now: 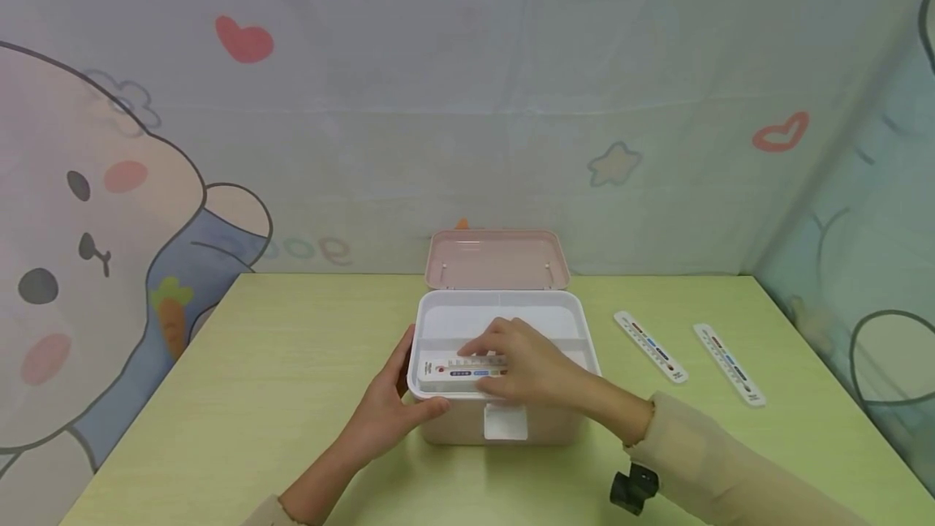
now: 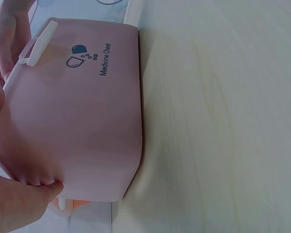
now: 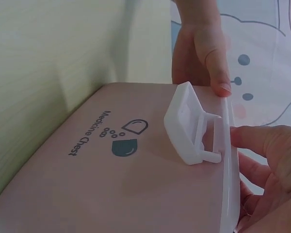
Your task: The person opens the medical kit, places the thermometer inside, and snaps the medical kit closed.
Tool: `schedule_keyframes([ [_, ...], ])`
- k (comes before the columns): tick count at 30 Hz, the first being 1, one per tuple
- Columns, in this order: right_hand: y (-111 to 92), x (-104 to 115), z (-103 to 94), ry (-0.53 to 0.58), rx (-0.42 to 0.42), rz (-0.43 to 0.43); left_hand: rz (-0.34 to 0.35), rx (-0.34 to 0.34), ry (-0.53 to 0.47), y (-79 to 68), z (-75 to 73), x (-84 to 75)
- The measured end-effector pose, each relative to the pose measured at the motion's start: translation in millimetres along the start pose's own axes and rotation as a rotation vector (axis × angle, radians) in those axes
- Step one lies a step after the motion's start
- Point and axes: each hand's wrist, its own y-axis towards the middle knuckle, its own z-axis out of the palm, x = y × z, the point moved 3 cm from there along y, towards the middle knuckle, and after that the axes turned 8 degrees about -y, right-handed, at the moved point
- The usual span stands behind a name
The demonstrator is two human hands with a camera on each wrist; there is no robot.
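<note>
A pink medicine chest (image 1: 456,427) stands with its lid (image 1: 498,258) raised at the back and its white front latch (image 1: 506,422) hanging loose. Inside its rim sits a white tray (image 1: 460,319) with dividers. My left hand (image 1: 387,416) grips the chest's left front corner, thumb at the front and fingers along the side. Over the tray's front compartment, my right hand (image 1: 529,364) pinches a white strip thermometer (image 1: 454,368) lying lengthwise. The hand covers the thermometer's right end. In the right wrist view the tray's inside is hidden behind the chest's front wall (image 3: 150,194).
Two more strip thermometers, one nearer (image 1: 650,347) and one farther right (image 1: 729,365), lie slanted on the table (image 1: 307,364) to the right of the chest. A cartoon-printed cloth (image 1: 467,104) hangs behind the table. A black device (image 1: 634,488) is at the right sleeve.
</note>
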Motion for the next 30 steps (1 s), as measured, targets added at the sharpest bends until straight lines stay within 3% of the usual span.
schedule_keyframes([
  [13, 2.3, 0.3, 0.8, -0.008, 0.039, 0.038, -0.002, -0.01, 0.014, 0.5, -0.4, 1.5],
  [21, 1.6, -0.2, 0.4, 0.008, 0.024, -0.018, -0.006, -0.013, 0.015, 0.3, -0.7, 2.4],
  [30, -3.4, -0.9, -1.9, 0.024, -0.001, -0.008, -0.007, 0.003, 0.01, -0.1, -1.1, 1.9],
])
